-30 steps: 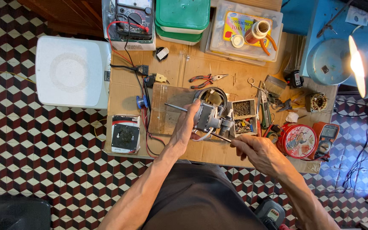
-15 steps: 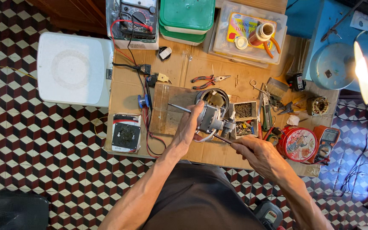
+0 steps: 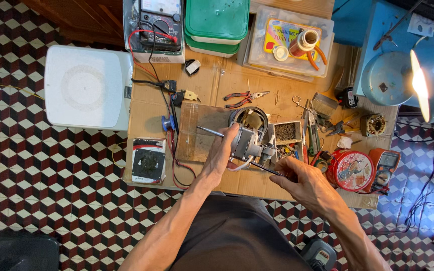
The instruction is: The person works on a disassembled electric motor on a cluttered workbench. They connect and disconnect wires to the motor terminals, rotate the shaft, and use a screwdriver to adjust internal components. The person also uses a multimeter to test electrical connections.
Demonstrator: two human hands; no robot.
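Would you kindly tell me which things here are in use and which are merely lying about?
In use:
left hand holding small motor
right hand holding thin tool

Lying about:
pliers
multimeter
green containers
red round tin

Bright, sharp; lamp (image 3: 420, 85) glare at right, soft shadows, slight edge distortion

A small grey metal motor (image 3: 247, 143) with a thin steel shaft sticking out to the left is held just above the table. The dark, slim screwdriver (image 3: 266, 169) lies slanted, its tip against the motor's lower right side.
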